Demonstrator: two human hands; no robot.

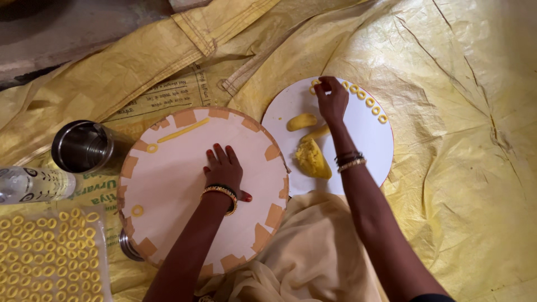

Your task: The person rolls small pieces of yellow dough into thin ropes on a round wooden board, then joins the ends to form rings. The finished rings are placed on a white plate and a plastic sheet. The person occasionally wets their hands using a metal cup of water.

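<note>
My left hand (224,169) lies flat, fingers together, on a round pale board (179,184) patched with tan tape. A thin yellow dough rope (182,130) and two small dough rings (137,211) rest on that board. My right hand (331,99) reaches to the far rim of a white round plate (363,140), fingertips pinched on a small dough ring among a row of dough rings (369,103) along the edge. A yellow dough lump (312,159) and two smaller dough pieces (302,121) sit on the plate near my wrist.
A steel cup (84,146) stands left of the board, with a clear plastic bottle (33,184) beside it. A sheet covered with several finished rings (47,254) lies at the lower left. Yellow woven sacking (458,168) covers the floor. Beige cloth (313,251) drapes my lap.
</note>
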